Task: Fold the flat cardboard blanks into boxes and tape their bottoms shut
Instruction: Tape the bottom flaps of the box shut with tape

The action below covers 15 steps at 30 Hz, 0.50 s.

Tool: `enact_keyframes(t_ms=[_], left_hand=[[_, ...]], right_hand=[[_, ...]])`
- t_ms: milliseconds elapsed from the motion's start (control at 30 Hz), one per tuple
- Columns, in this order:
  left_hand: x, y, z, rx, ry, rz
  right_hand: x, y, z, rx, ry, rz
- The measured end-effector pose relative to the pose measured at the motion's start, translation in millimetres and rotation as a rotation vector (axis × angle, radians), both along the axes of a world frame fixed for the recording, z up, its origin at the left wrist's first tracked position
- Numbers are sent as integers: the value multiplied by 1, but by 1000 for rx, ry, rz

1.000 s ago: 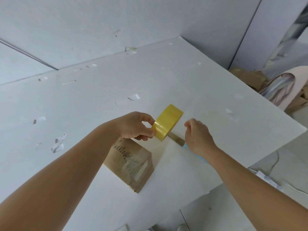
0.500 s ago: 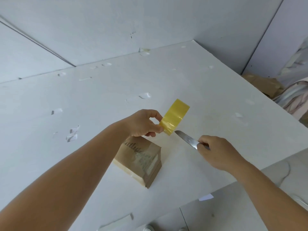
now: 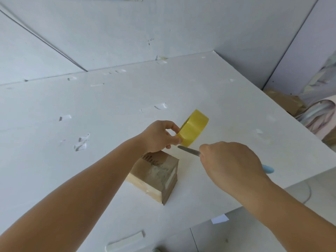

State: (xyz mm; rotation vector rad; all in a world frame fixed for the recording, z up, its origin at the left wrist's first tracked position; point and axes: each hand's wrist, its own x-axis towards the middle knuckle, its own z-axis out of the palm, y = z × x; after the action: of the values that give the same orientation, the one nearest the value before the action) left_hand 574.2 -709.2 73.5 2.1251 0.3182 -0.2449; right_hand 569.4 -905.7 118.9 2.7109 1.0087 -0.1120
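left hand (image 3: pixel 160 137) pinches tape (image 3: pixel 193 132) | right hand (image 3: pixel 231 164) grips knife (image 3: pixel 189 151) | keep strip taut over box (image 3: pixel 156 176), slice close under roll

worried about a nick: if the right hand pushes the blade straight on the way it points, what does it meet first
Probably the left hand, near the thumb on the tape roll; the knife tip lies just below it, though depth is unclear.

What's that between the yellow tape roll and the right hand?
A knife blade, held by the right hand, pointing under the tape roll; the head view shows it.
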Motion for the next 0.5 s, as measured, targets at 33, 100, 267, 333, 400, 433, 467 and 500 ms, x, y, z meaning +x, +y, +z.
enact_keyframes(t_ms=[33,100,267,333,400,433,467,500], left_hand=[[-1,0,0,-8,-4,2],[-2,0,-3,-14,-11,0],[-5,1,-5,-81,-49,50],[-6,3,-5,-99,-61,73],[-7,4,-4,-108,-64,91],[-7,3,-4,-113,-66,96],[-7,3,-4,-115,-66,100],[-7,2,-4,-114,-65,103]], right_hand=[[-2,4,3,-15,11,1],[-3,15,6,-30,33,-10],[7,23,-34,-165,150,-64],[20,14,-61,-120,160,-120],[32,5,-89,-7,134,-175],[36,2,-103,47,119,-192],[41,0,-117,88,109,-206],[44,-3,-129,126,119,-226]])
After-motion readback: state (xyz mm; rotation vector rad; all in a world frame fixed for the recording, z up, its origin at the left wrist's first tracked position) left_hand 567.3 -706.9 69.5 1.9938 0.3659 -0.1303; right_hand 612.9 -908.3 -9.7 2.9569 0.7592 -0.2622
